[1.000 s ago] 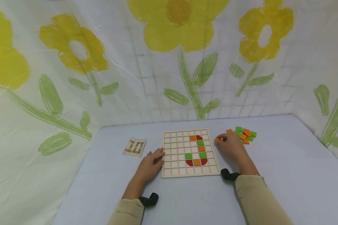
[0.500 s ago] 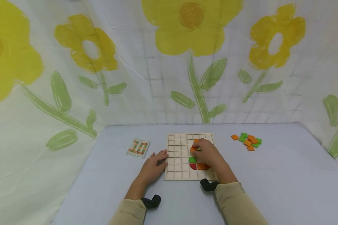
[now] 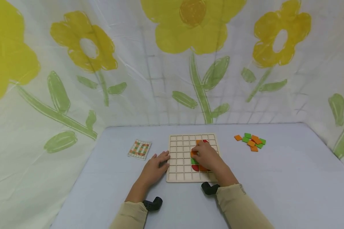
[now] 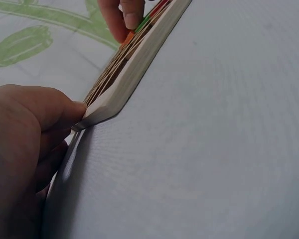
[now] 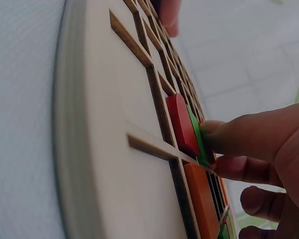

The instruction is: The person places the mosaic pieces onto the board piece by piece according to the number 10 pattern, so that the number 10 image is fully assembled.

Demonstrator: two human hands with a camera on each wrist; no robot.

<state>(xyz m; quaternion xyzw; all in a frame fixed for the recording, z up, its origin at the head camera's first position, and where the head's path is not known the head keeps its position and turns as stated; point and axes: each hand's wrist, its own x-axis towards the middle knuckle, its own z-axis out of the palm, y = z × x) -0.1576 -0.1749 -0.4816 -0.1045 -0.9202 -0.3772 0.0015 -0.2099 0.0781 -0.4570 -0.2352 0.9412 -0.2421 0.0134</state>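
Observation:
My right hand [image 3: 207, 156] is over the right half of a wooden grid board [image 3: 176, 176], its thumb and fingers pinching an orange square tile [image 3: 193, 154]. The tile sits at the cell just above a green tile [image 3: 194, 161]; how deep it lies cannot be told. A red rounded tile [image 5: 182, 122] is beside the green one in the right wrist view. My left hand [image 3: 154, 168] rests against the board's left edge, fingers extended; the left wrist view shows its thumb [image 4: 72, 110] touching the rim. My right hand hides several of the board's cells.
Beyond the board's right side lies a loose pile of orange and green tiles [image 3: 251, 142], with one orange tile [image 3: 238, 137] apart from it. A pattern card [image 3: 139, 149] lies at the left. A flower-printed cloth [image 3: 126, 108] stands behind the white table [image 3: 109, 171].
My right hand has moved left from beside the tile pile onto the board, carrying an orange tile. Lately it has barely shifted. My left hand has stayed at the board's edge.

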